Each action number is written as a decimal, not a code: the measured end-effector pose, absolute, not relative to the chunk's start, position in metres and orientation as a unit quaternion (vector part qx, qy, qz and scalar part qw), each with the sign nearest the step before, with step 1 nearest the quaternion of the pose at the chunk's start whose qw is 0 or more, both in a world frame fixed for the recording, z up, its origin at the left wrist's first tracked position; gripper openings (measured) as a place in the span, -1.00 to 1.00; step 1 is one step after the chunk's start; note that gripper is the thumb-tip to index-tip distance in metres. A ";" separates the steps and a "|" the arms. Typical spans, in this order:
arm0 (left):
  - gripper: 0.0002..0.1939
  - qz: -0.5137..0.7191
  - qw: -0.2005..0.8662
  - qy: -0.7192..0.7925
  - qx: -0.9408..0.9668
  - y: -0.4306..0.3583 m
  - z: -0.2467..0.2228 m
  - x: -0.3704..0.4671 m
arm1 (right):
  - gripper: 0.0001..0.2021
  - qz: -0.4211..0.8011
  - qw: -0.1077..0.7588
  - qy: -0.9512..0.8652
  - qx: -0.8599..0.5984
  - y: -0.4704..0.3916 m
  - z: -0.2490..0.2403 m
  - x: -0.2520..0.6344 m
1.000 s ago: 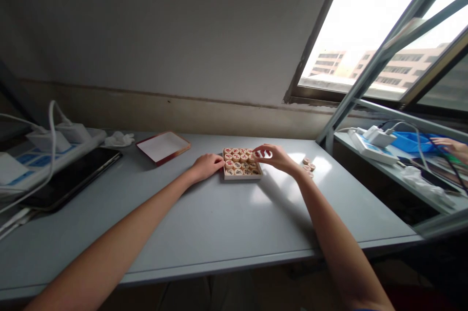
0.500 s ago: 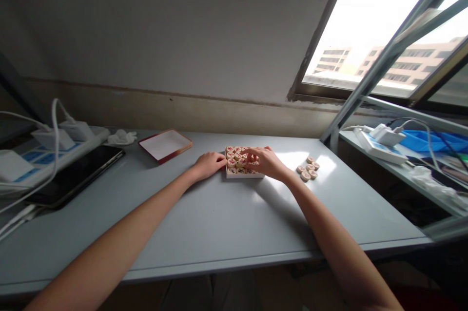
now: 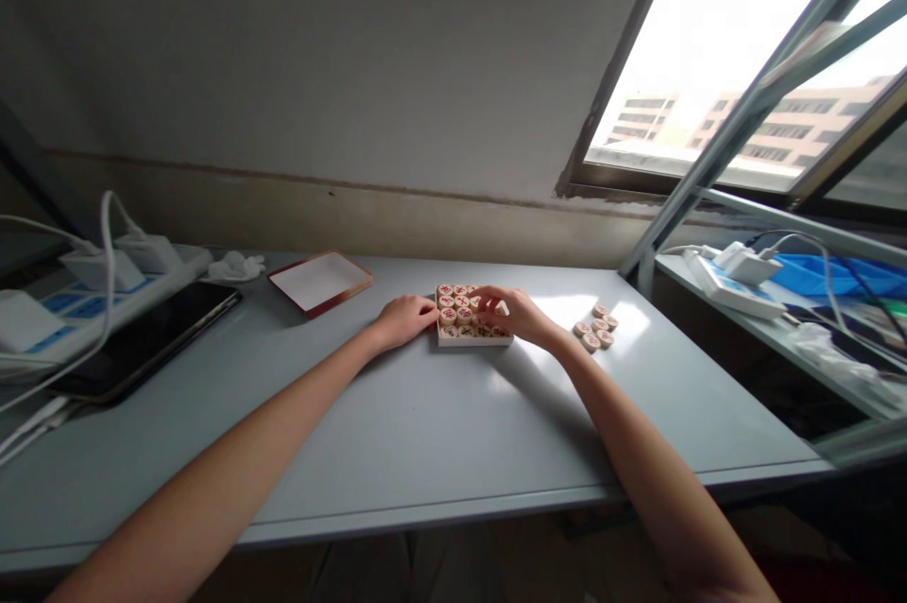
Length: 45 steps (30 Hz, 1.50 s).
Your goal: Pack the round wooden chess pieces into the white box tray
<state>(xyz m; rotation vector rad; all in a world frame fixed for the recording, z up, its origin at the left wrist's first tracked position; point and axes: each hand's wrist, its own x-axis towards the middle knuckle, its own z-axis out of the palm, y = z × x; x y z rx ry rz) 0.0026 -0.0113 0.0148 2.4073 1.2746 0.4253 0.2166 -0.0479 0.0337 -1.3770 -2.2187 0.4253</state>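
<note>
A shallow open box [image 3: 473,342] sits on the desk, filled with rows of round wooden Chinese chess pieces [image 3: 448,315]. Most visible pieces bear red characters; those in the front row look dark. My left hand [image 3: 405,319] grips the box's left edge, its fingers folded together. Over the right part of the box arches my right hand [image 3: 516,312], thumb and fingers pinched down at a piece among the rows. That hand hides the pieces beneath it. A small cluster of loose Chinese chess pieces [image 3: 591,340] lies on the desk to its right.
The box lid [image 3: 322,282] lies inside up at the back left. A black tablet [image 3: 145,348], a power strip [image 3: 191,263] with white cables and a crumpled tissue [image 3: 236,267] are on the left. A metal shelf [image 3: 800,338] with another power strip stands right of the desk [image 3: 397,452].
My right hand has shifted slightly to the right over the box, uncovering more of the middle pieces. My left hand stays at the box's edge.
</note>
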 end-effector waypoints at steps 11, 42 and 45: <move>-0.66 0.149 0.193 0.458 0.855 -0.009 0.012 0.002 | -0.62 -0.091 0.087 -0.486 -0.865 -0.050 0.034 0.321; -0.65 0.157 0.195 0.454 0.855 -0.009 0.011 0.002 | -0.73 0.158 0.243 -0.836 -0.466 -0.048 0.038 0.230; -0.65 0.154 0.193 0.453 0.857 -0.008 0.011 0.002 | -0.73 0.165 0.245 -0.830 -0.473 -0.047 0.036 0.232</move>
